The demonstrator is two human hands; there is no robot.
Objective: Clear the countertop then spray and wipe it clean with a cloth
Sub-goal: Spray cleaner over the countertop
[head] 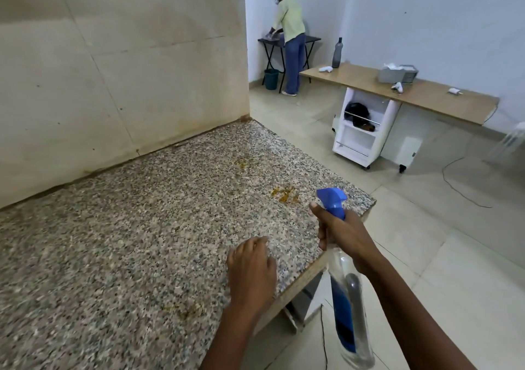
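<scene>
The speckled granite countertop [136, 227] fills the lower left, with yellow-brown stains [285, 194] near its right corner and a fainter stain [241, 163] further back. My right hand [345, 234] grips the neck of a clear spray bottle [350, 321] with a blue trigger head [332, 200], held off the counter's right edge with the nozzle towards the stains. My left hand [251, 267] hovers or rests over the counter near its front right edge, fingers loosely curled and holding nothing. No cloth is in view.
A beige wall panel [122, 71] backs the counter. Tiled floor [426, 242] lies to the right, with a cable on it. A wooden desk [369, 81] and a white trolley [362, 131] stand further off. A person [289, 37] works at a small black table in the back.
</scene>
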